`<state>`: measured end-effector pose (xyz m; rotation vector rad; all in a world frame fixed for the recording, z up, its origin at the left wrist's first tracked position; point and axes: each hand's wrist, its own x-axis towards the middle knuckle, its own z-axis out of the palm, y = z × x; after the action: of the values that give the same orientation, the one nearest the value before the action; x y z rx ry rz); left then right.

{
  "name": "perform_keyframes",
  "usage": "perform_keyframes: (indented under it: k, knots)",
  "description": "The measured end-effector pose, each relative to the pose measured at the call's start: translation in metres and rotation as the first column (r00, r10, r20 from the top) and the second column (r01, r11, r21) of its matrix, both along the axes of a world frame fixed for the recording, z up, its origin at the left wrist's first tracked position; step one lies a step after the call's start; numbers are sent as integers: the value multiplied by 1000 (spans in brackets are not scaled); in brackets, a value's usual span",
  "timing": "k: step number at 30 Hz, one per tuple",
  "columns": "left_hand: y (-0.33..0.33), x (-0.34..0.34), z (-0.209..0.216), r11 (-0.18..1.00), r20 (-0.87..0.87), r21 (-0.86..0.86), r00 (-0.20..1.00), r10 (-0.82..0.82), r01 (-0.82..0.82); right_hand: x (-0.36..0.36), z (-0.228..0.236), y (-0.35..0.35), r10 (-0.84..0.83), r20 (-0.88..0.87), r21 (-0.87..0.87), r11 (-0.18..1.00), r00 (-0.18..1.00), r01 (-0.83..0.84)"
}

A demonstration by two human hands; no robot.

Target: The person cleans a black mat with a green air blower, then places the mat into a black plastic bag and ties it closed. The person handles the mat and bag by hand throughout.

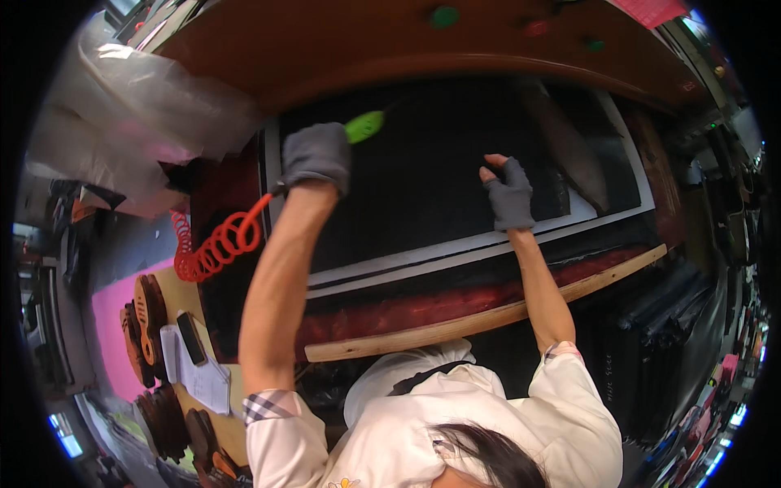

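The left hand [317, 154], in a grey glove, is closed around a bright green tool [364, 127], whose visible end juts out beyond the knuckles to the right. A red coiled hose [236, 234] loops to the left of and below this hand, its upper end close to the wrist; whether it joins the tool is hidden by the grip. The right hand [511, 195], also gloved, is partly open, thumb and finger apart, with nothing in its grasp. Black material [407, 203] spreads between and beneath the hands; contact with it cannot be told. A brownish-grey strip [579, 154] lies just to the right of the right hand. Nearer the body than both hands runs a wooden bar [488, 317].
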<state>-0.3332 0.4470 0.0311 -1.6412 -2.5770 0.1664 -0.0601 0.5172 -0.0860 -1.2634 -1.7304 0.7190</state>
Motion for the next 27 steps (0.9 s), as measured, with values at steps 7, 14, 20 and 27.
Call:
perform_keyframes:
  k: [7, 14, 20, 27]
  knots:
    - [-98, -137, 0, 972, -152, 78, 961, 231, -221, -4, -15, 4, 48, 197, 94, 993, 979, -67]
    - [-233, -104, -8, 930, -421, 327, 907, -17, 169, -66, 8, -16, 238, 56, 24, 971, 970, -239]
    - [-424, -144, -50, 787, -271, 607, 901, 339, -113, -102, 16, -52, 415, -12, 132, 902, 910, -410]
    - [-639, -136, -197, 955, -308, -69, 917, 254, -288, -100, 24, -78, 437, 66, 145, 885, 897, -442]
